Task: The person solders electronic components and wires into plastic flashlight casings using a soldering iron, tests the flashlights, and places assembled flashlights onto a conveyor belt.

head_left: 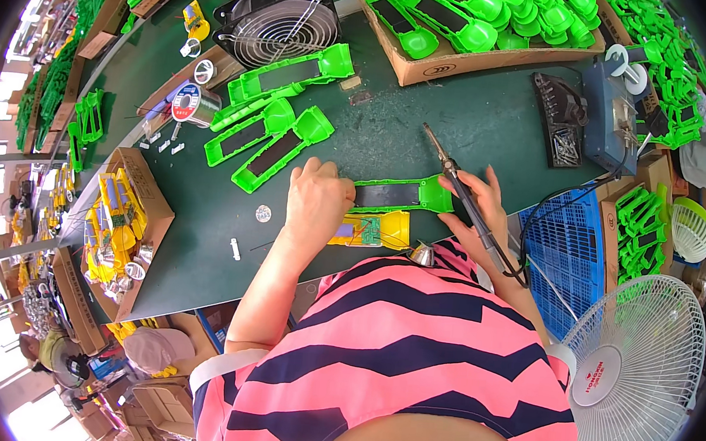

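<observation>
A green plastic housing with a dark panel [388, 195] lies crosswise in front of me. My left hand [318, 197] is closed at its left end, fingers curled over the edge. My right hand [486, 210] grips a soldering iron [465, 194], its tip pointing up and to the left, over the bench. The thumb of that hand is near the housing's right end. Just below the housing sits a yellow housing [394, 229] with a green circuit board and a purple cell in it. A shiny metal cone [422, 254] is beside its right end.
More green housings [280, 148] lie left of centre, below a black fan [282, 20]. A solder spool [195, 104] and a box of yellow parts [124, 227] are at left. A carton of green housings [467, 39] stands at the back, a soldering station [612, 104] at right.
</observation>
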{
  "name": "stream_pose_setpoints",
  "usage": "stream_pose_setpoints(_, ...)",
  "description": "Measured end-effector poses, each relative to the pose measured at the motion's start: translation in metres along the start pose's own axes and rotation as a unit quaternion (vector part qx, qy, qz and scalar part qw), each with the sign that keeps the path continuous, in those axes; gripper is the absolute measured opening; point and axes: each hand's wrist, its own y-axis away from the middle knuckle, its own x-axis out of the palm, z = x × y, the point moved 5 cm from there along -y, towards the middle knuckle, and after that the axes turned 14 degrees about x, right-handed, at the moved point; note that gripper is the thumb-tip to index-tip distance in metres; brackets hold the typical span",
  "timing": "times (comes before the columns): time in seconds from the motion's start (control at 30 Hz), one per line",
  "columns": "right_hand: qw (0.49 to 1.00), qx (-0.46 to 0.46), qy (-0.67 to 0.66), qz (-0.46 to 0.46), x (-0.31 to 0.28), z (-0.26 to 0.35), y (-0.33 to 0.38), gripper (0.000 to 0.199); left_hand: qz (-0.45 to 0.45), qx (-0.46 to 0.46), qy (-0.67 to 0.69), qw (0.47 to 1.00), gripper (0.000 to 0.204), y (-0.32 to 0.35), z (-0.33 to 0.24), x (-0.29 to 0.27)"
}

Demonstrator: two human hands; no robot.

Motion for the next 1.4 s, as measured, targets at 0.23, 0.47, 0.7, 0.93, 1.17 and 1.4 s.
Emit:
stream_pose_setpoints(0.23,1.000,0.010,-0.006,0.001,0.000,-0.002,0.000,0.058,0.002,0.108,0.317,0.942,0.020,-0.002,0.001,-0.035)
stream_pose_setpoints(0.47,1.000,0.012,-0.010,0.011,0.000,-0.001,0.000,0.056,0.030,0.169,0.312,0.935,0.018,0.002,-0.019,-0.023)
stream_pose_setpoints(0.7,0.999,-0.007,-0.032,0.027,0.005,0.001,-0.005,0.057,-0.053,0.100,0.320,0.940,0.011,0.004,-0.020,-0.001)
stream_pose_setpoints(0.93,0.994,-0.098,-0.037,0.012,0.023,0.013,-0.012,0.060,-0.134,0.011,0.013,0.991,0.016,0.000,-0.045,0.007)
stream_pose_setpoints(1.17,0.986,-0.157,-0.046,-0.035,-0.011,0.023,-0.012,0.037,-0.109,-0.022,0.107,0.988,0.003,-0.002,-0.032,0.013)
stream_pose_setpoints(1.4,0.913,0.182,-0.357,0.079,-0.014,-0.009,-0.021,0.014,-0.035,-0.011,0.053,0.998,0.003,-0.010,-0.028,0.018)
